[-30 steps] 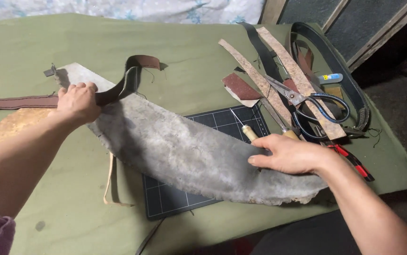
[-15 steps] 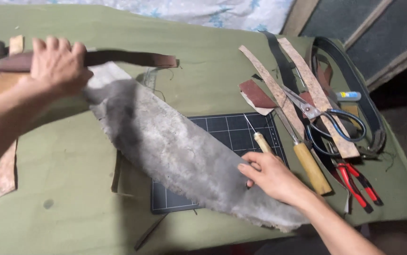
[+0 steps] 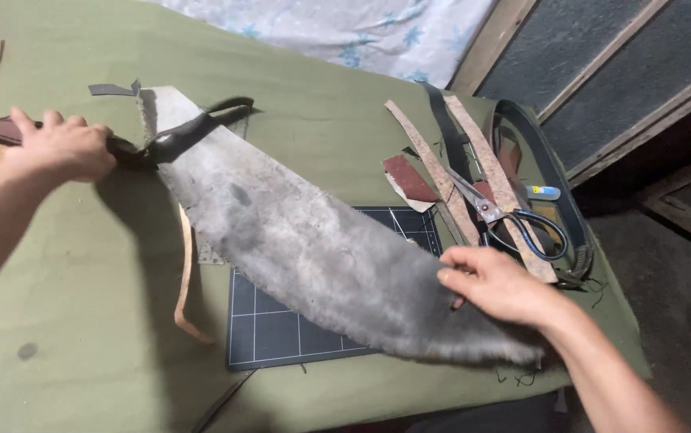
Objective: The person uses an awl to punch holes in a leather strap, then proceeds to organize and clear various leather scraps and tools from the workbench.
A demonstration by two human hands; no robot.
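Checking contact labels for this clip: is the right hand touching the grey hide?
Touching. The head view shows the right hand lying flat on the grey hide near its lower end, fingers pressed onto its surface.

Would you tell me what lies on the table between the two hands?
In the head view, the long grey leather piece spans the stretch from the left hand to the right hand, lying partly over the dark cutting mat.
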